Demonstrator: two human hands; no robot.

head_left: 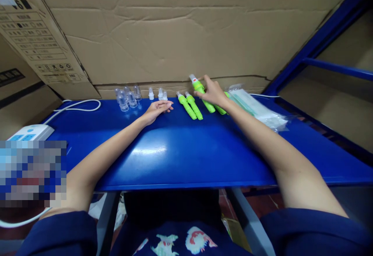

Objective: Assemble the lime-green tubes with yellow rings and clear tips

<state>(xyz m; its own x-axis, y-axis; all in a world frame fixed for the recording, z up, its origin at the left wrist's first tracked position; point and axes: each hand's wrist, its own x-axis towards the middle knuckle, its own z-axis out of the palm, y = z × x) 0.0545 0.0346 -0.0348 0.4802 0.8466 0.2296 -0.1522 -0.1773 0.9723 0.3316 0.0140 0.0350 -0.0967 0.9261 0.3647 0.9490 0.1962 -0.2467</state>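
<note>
My right hand point(214, 93) is closed around a bright green spray bottle point(201, 89) with a white nozzle, tilted up off the blue table point(180, 151). Two more green bottles point(190, 106) lie side by side just left of it, and another green bottle point(220, 110) shows under my right wrist. My left hand point(157, 110) rests flat on the table with fingers stretched out, holding nothing. Beyond it stand small white nozzle parts point(159, 93) and several clear caps point(127, 97).
A clear plastic bag point(258, 108) with pale green contents lies at the right. A white power strip point(30, 132) and its cable point(78, 106) sit at the left. Cardboard walls point(175, 34) close the back; a blue metal frame point(320, 46) rises at right.
</note>
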